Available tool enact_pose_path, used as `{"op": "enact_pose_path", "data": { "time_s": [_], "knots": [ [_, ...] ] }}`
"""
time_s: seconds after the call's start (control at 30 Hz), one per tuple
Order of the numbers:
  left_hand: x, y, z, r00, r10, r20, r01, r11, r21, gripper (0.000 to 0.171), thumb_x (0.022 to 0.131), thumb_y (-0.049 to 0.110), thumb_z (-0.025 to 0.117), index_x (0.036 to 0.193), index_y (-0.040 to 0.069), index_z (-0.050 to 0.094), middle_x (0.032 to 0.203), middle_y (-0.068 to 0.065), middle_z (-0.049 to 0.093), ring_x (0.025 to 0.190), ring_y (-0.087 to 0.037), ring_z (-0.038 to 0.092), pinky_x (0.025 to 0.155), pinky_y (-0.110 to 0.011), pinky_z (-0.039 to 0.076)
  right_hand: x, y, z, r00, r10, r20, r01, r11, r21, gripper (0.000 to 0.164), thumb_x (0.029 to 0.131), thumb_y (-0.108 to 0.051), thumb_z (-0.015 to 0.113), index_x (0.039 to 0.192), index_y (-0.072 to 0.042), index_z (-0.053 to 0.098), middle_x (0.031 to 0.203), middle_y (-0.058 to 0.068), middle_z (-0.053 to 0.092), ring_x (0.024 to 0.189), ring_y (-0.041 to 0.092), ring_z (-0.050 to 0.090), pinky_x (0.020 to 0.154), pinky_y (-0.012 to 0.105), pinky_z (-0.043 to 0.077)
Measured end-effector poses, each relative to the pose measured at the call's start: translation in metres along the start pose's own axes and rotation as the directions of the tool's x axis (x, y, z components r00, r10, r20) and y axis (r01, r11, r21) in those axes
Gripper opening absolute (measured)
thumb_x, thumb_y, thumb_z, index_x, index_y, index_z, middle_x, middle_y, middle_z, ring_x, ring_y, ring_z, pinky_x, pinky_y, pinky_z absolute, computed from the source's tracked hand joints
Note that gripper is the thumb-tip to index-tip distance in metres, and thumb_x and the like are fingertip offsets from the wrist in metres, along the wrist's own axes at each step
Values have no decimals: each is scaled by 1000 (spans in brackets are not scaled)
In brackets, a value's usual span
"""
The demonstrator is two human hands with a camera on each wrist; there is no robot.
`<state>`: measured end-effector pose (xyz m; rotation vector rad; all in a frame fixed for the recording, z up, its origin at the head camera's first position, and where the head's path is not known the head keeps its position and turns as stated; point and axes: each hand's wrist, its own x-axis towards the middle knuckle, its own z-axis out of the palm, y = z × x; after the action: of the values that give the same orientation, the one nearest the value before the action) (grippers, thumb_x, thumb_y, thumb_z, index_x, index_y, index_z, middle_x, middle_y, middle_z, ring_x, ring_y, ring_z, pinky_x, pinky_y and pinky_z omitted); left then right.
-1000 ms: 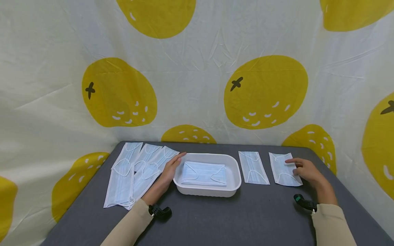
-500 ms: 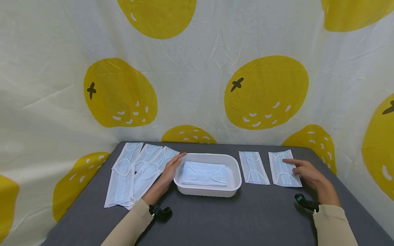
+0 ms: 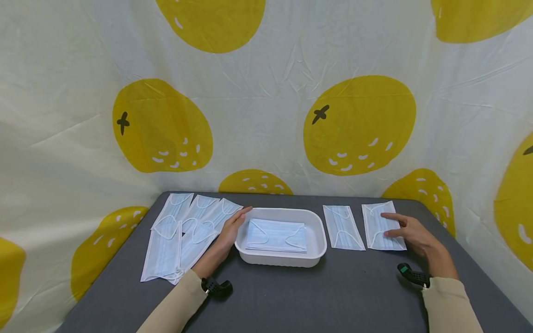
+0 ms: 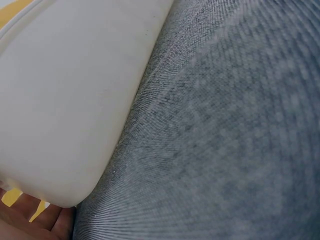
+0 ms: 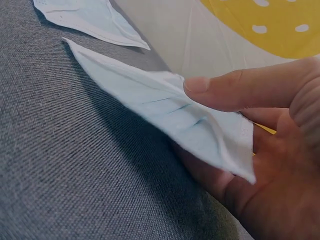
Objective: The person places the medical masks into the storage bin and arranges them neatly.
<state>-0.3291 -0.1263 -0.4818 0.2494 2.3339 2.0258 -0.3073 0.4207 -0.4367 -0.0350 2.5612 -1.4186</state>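
My left hand point(image 3: 226, 233) rests with its fingers fairly straight against the left side of a white plastic basin point(image 3: 281, 260). Several pale blue face masks point(image 3: 276, 236) lie stacked in the basin. Further right, my right hand point(image 3: 410, 233) holds a single face mask point(image 3: 374, 222) by its right part. The right wrist view shows the thumb on top of this mask point(image 5: 145, 100) and fingers passing beneath it, with its near edge raised off the cloth. In the left wrist view, the left fingers point(image 4: 47, 217) sit at the basin's end, partly hidden.
Another face mask point(image 3: 343, 226) lies flat between the basin and the right hand. Several overlapping masks point(image 3: 164, 249) are spread at the left, beside the left forearm. Dark grey cloth covers the table point(image 3: 308, 296). Behind it hangs a white curtain point(image 3: 258, 115) with yellow fruit prints.
The right hand's thumb and index finger have moved apart in the head view, and the mask under them has shifted slightly up and left. The left hand and basin have stayed put.
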Motion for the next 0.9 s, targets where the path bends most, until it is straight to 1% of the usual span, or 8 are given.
{"op": "enact_pose_path", "data": {
  "time_s": [0.17, 0.3, 0.43, 0.53, 0.67, 0.9],
  "knots": [
    [-1, 0, 0, 1000, -4, -3, 4, 1000, 0, 43, 113, 30, 38, 152, 20, 53, 164, -6, 43, 159, -32, 26, 130, -60, 12, -1, 0, 0, 1000, 9, -12, -9, 1000, 23, 84, 92, -12, 75, 158, 7, 26, 166, 39, -7, 146, 63, 2, 114, 82, 9],
    [-1, -1, 1, 1000, -4, -2, 4, 1000, 0, 43, 113, 30, 39, 152, 20, 53, 164, -7, 43, 159, -32, 26, 129, -61, 12, -1, -1, 0, 1000, 14, -17, -14, 1000, 27, 86, 92, -12, 75, 159, 5, 25, 166, 38, -10, 147, 64, 0, 112, 83, 8],
    [-1, -1, 1, 1000, 1, -1, -1, 1000, -1, 44, 112, 30, 40, 152, 19, 53, 164, -7, 43, 159, -33, 26, 129, -61, 12, -2, -3, 1, 999, 21, -24, -20, 999, 29, 86, 92, -12, 75, 159, 4, 25, 167, 36, -11, 147, 64, -2, 111, 85, 6],
    [-1, -1, 1, 1000, 1, -1, -1, 1000, -1, 43, 112, 30, 40, 152, 19, 53, 164, -7, 43, 159, -33, 26, 129, -61, 12, -2, -5, 1, 999, 20, -30, -19, 1000, 24, 85, 92, -12, 75, 159, 4, 26, 167, 36, -10, 148, 64, -1, 112, 84, 7],
    [-1, -1, 0, 1000, 1, -3, -1, 1000, 0, 43, 113, 29, 39, 152, 19, 53, 165, -7, 43, 159, -32, 26, 129, -61, 12, -1, -7, 1, 999, 1, -35, -1, 1000, 14, 82, 94, -10, 72, 159, 5, 26, 166, 38, -7, 147, 65, 1, 112, 84, 8],
    [-1, 0, 0, 1000, -3, -1, 3, 1000, -2, 43, 113, 30, 39, 152, 20, 54, 165, -6, 42, 159, -32, 25, 130, -61, 11, 1, -8, 0, 999, -12, -40, 13, 1000, 28, 78, 94, -5, 69, 158, 6, 26, 167, 37, -8, 148, 65, -2, 113, 84, 6]
  ]
}}
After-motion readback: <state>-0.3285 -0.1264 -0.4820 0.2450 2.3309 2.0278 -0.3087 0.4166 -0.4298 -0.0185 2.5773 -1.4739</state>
